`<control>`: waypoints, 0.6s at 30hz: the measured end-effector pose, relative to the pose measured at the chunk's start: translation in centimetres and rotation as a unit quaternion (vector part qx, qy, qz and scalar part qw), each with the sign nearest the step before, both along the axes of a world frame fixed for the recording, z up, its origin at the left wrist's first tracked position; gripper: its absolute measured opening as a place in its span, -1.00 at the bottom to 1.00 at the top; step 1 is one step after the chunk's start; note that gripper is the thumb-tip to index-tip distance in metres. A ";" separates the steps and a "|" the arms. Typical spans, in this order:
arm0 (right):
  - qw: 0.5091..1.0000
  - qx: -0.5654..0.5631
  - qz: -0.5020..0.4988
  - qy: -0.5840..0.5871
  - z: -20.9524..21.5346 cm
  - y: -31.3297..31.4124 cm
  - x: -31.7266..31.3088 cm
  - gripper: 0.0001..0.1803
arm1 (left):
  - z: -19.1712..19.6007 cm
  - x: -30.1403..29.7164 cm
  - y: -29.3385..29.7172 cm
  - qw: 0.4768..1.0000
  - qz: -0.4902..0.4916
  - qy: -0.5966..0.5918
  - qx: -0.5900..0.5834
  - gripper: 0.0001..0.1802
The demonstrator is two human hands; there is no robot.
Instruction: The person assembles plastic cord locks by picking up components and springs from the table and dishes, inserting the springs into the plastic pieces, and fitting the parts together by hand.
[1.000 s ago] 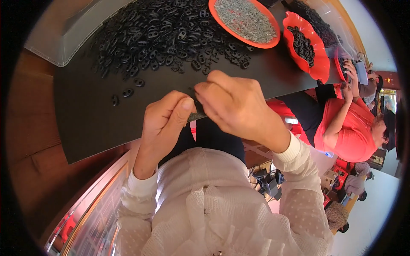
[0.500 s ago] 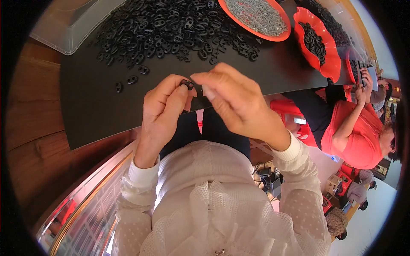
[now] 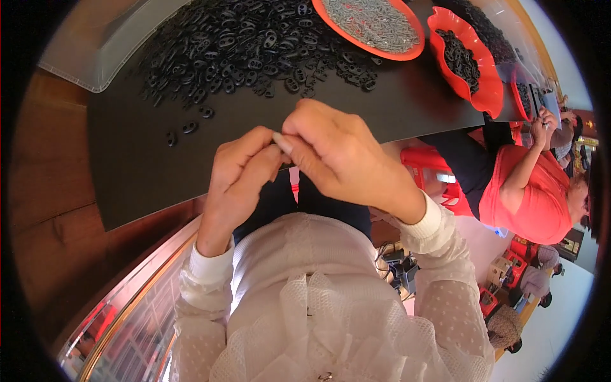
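Since the earlier frames your hands had drifted a bit lower and closer to your chest, and the black mat with everything on it slid up in the view. The little dark piece that showed between your fingers half a second before was now pretty much swallowed by them.

Your left hand (image 3: pixel 238 169) and right hand (image 3: pixel 337 153) were pressed together fingertip to fingertip just off the near edge of the black mat (image 3: pixel 133 172). Both were pinched shut around the small black part, which sat right at the point where the thumbs met, though honestly you could barely see it there.

My guess on handling: these bits looked light and stiff, hard plastic or similar, and tiny enough to pop out of a loose pinch. Grabbing by the outer rim with thumb and forefinger seemed the way to go.

Behind your hands lay the big pile of black links (image 3: pixel 248 44), a few strays nearer you (image 3: pixel 189 127), an orange tray of small grey pieces (image 3: pixel 372 22), and a red scalloped dish (image 3: pixel 468 60) of more black ones. A co-worker in an orange shirt (image 3: pixel 528 191) sat off to your right.
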State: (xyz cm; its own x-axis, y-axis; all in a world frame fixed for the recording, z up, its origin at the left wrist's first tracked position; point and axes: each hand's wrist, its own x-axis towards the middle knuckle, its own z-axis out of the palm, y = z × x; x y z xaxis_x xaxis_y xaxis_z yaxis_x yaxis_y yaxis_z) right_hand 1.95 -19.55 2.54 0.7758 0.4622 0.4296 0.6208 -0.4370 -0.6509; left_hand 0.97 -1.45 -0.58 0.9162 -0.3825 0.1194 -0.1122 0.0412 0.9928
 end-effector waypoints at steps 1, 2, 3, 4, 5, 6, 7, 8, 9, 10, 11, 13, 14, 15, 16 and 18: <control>1.000 -0.001 0.012 -0.026 0.0 0.1 -0.1 -0.82 | 0.3 -0.1 -0.1 0.998 0.019 0.050 -0.032 -0.87; 1.000 -0.003 0.007 -0.028 0.1 0.1 -0.3 -0.82 | 0.6 -0.2 -0.1 0.992 0.036 0.101 -0.064 -0.83; 1.000 0.006 0.018 -0.022 0.2 0.2 -0.4 -0.83 | 0.8 -0.1 0.6 0.991 0.030 0.118 -0.058 -0.80; 1.000 0.011 0.024 -0.017 0.6 0.2 -0.5 -0.83 | 0.7 0.1 1.0 0.991 0.019 0.116 -0.063 -0.80; 0.999 -0.008 0.022 -0.045 0.9 0.3 -0.3 -0.82 | 0.6 0.1 1.3 0.982 0.018 0.154 -0.112 -0.79; 0.999 -0.013 0.016 -0.049 1.2 0.5 -0.2 -0.82 | 0.7 0.0 1.6 0.968 0.021 0.192 -0.158 -0.76; 0.996 -0.018 0.038 -0.076 1.2 0.6 0.0 -0.82 | 0.8 0.1 2.1 0.957 0.008 0.232 -0.172 -0.72; 0.993 -0.024 0.060 -0.102 1.2 0.6 0.2 -0.81 | -0.1 -0.2 2.6 0.958 -0.002 0.230 -0.173 -0.72; 0.989 -0.027 0.070 -0.127 1.1 0.8 0.3 -0.81 | -1.0 -0.5 2.8 0.970 0.010 0.179 -0.164 -0.71; 0.989 -0.031 0.064 -0.129 1.2 0.9 0.3 -0.81 | -1.6 -0.5 2.7 0.979 0.022 0.127 -0.155 -0.71; 0.988 -0.025 0.066 -0.136 1.4 1.0 0.3 -0.82 | -1.6 -0.2 3.1 0.988 -0.021 0.065 -0.140 -0.73; 0.987 -0.011 0.075 -0.143 1.3 1.2 0.4 -0.81 | -1.8 -0.5 3.1 0.996 0.004 -0.002 -0.087 -0.74; 0.987 -0.013 0.072 -0.145 1.2 1.3 0.4 -0.81 | -1.9 -0.6 3.1 0.997 0.034 -0.068 -0.032 -0.75; 0.990 -0.008 0.055 -0.132 1.0 1.5 0.3 -0.80 | -1.8 -0.5 3.0 0.997 0.032 -0.069 -0.034 -0.75; 0.992 -0.003 0.039 -0.119 0.8 1.5 0.3 -0.79 | -1.4 -0.4 3.0 0.995 0.015 0.032 -0.091 -0.73; 0.994 -0.003 0.031 -0.102 0.8 1.5 0.1 -0.79 | -0.6 -0.2 2.6 0.980 -0.004 0.132 -0.147 -0.72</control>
State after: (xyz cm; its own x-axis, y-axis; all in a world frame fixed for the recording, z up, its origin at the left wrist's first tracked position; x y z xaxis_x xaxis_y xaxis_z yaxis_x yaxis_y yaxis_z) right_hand 2.05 -18.03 3.35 0.6434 0.5085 0.5722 0.7649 -0.3975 -0.5068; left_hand 0.75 1.14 -1.21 0.9271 -0.3746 -0.0146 0.1482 0.3305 0.9321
